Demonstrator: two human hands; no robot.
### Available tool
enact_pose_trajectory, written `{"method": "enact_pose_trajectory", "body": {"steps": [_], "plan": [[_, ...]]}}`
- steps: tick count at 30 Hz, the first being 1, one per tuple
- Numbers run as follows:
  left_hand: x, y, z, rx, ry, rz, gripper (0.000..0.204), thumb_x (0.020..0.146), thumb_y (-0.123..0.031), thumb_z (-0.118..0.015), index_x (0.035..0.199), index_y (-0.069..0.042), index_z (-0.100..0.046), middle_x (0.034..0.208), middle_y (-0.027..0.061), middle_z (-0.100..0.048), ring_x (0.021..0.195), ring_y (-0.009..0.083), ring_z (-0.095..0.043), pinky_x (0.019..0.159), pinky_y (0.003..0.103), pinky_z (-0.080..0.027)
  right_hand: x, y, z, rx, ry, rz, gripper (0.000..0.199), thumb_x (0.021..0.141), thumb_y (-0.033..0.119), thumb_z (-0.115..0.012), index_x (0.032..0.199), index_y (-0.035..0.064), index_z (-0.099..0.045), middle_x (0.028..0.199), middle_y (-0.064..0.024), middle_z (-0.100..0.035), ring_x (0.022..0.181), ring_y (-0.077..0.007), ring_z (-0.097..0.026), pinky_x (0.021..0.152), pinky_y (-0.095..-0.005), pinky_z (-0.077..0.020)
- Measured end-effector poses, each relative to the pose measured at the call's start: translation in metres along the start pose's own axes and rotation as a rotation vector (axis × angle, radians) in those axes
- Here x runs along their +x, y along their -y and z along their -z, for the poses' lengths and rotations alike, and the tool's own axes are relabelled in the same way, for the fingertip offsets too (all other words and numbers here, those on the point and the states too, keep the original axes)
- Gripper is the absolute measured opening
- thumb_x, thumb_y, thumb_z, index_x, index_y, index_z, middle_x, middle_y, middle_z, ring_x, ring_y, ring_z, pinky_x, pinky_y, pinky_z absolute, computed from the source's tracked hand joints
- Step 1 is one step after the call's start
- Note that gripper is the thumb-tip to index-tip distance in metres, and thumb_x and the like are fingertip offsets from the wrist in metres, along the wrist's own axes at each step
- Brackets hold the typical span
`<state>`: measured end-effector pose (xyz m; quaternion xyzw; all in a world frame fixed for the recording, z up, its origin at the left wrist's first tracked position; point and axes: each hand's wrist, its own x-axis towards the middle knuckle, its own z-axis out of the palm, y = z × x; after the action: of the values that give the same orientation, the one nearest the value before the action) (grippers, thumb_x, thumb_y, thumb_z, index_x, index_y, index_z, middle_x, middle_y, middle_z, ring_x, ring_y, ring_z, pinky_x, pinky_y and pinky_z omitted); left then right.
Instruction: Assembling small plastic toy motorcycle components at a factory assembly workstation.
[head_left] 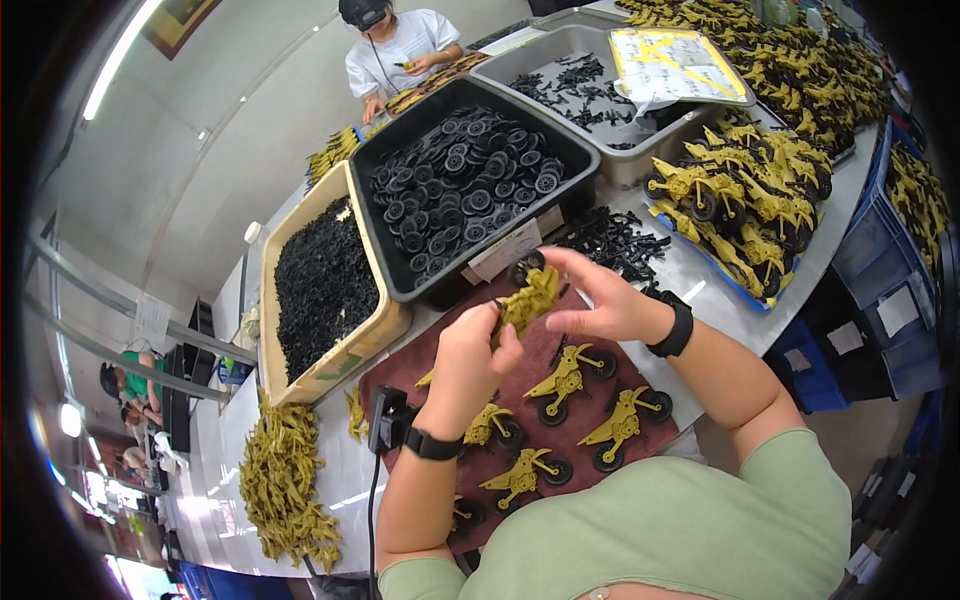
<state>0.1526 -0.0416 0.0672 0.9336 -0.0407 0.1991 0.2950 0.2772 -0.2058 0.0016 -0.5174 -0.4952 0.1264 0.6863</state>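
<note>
My left hand (468, 358) is closed around a yellow toy motorcycle (532, 298), held up over a dark red cloth (636, 366). A black wheel (524, 266) shows at the toy's far end. Around the toy's right side is my right hand (612, 304), its thumb and fingers apart, with the index fingertip close to that wheel; whether it touches is unclear. Below the hands, several yellow toy motorcycles with black wheels lie on the cloth, among them one (566, 376) near the middle and another (622, 424) to its right.
A black bin of wheels (470, 190) stands beyond the cloth, beside a cream bin of small black parts (325, 285). Yellow parts (285, 485) are heaped at left. Loose black parts (612, 240) and a blue tray (715, 252) with stacked toys lie right. A person (398, 50) works opposite.
</note>
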Motion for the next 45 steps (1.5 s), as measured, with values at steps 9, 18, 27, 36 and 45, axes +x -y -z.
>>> {"method": "enact_pose_trajectory", "body": {"steps": [9, 18, 27, 36, 45], "plan": [[-0.039, -0.033, 0.015, 0.096, -0.162, -0.216, 0.04, 0.07, -0.003, -0.073, 0.108, 0.001, -0.062, 0.095, 0.0106, -0.066, 0.077, 0.0263, -0.062, 0.069, 0.034, -0.048, -0.014, 0.029, -0.03, 0.363, 0.079, -0.037, 0.034, 0.084, 0.003, -0.068, 0.115, 0.0017, -0.054, 0.105, -0.0036, -0.061, 0.1, -0.0106, -0.059, 0.087, -0.0263, -0.0496], [-0.048, -0.05, 0.013, 0.13, -0.299, -0.273, 0.036, 0.07, -0.005, -0.077, 0.102, 0.003, -0.065, 0.088, 0.0095, -0.066, 0.074, 0.0233, -0.062, 0.067, 0.034, -0.046, -0.018, 0.02, -0.036, 0.587, 0.151, -0.022, 0.034, 0.086, 0.0, -0.065, 0.117, 0.0024, -0.052, 0.111, -0.0054, -0.06, 0.104, -0.0135, -0.059, 0.088, -0.0274, -0.0512], [-0.046, -0.05, 0.016, 0.114, -0.265, -0.27, 0.03, 0.072, -0.006, -0.076, 0.099, 0.003, -0.065, 0.083, 0.0088, -0.066, 0.071, 0.0216, -0.062, 0.066, 0.034, -0.046, -0.022, 0.009, -0.04, 0.627, 0.138, 0.005, 0.032, 0.087, 0.001, -0.064, 0.117, 0.0019, -0.052, 0.117, -0.0077, -0.057, 0.108, -0.0158, -0.058, 0.09, -0.0293, -0.0505], [-0.05, -0.043, 0.018, 0.465, -0.312, -0.241, 0.032, 0.071, -0.008, -0.077, 0.098, 0.004, -0.065, 0.088, 0.0098, -0.066, 0.077, 0.0209, -0.064, 0.069, 0.034, -0.044, -0.017, 0.055, -0.037, -0.698, -0.27, 0.453, 0.049, 0.068, 0.024, -0.082, 0.11, 0.0093, -0.061, 0.136, -0.0167, -0.036, 0.119, -0.0336, -0.044, 0.099, -0.0453, -0.0376], [-0.048, -0.049, 0.003, 0.594, -0.304, -0.298, 0.034, 0.071, -0.011, -0.076, 0.102, 0.0, -0.066, 0.087, 0.0058, -0.067, 0.079, 0.0182, -0.064, 0.075, 0.034, -0.04, -0.024, 0.057, -0.054, -0.728, -0.331, 0.41, 0.022, 0.063, 0.005, -0.078, 0.079, 0.0067, -0.063, 0.125, -0.0181, -0.049, 0.117, -0.0389, -0.045, 0.096, -0.047, -0.0398]]}}
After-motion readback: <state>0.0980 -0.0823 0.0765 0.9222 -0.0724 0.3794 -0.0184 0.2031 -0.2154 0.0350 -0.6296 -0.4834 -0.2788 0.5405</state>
